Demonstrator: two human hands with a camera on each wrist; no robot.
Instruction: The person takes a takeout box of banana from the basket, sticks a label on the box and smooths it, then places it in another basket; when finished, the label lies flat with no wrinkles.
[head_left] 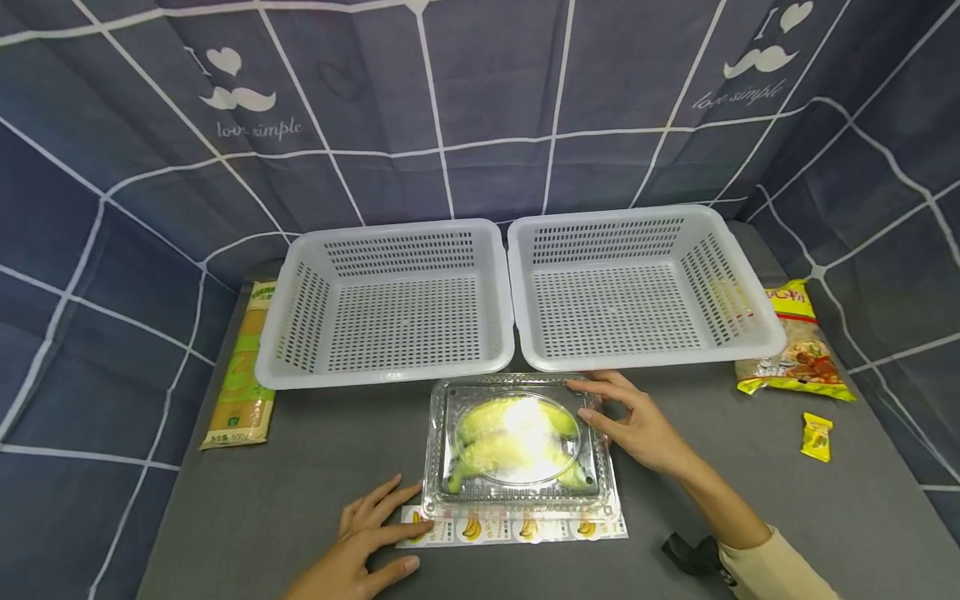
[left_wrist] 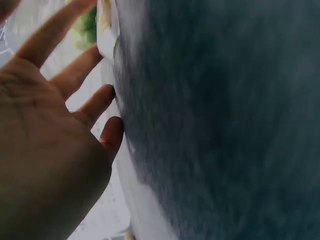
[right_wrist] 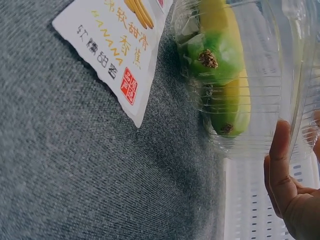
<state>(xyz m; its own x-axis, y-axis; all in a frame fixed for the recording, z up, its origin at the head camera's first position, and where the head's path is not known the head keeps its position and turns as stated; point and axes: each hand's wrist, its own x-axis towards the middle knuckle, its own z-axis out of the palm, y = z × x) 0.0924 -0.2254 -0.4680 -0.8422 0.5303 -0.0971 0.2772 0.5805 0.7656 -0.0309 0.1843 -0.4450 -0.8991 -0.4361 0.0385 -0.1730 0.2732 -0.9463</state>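
A clear plastic clamshell box [head_left: 517, 450] holding yellow-green bananas [head_left: 487, 429] lies in the middle of the table, its lid down. Partly beneath its near edge is a white label sheet [head_left: 498, 531] printed with bananas; the right wrist view shows the sheet's corner [right_wrist: 107, 55]. My right hand [head_left: 633, 421] grips the box at its far right corner, with thumb and index finger on the rim. My left hand [head_left: 367, 542], fingers spread, touches the sheet's left end beside the box. In the left wrist view, the left hand [left_wrist: 50, 130] appears with straight fingers.
Two white perforated baskets, a left one [head_left: 386, 377] and a right one [head_left: 652, 360], stand side by side behind the box. A noodle pack [head_left: 240, 375] lies at left. A yellow food bag [head_left: 798, 346] and a small yellow packet [head_left: 816, 437] lie at right.
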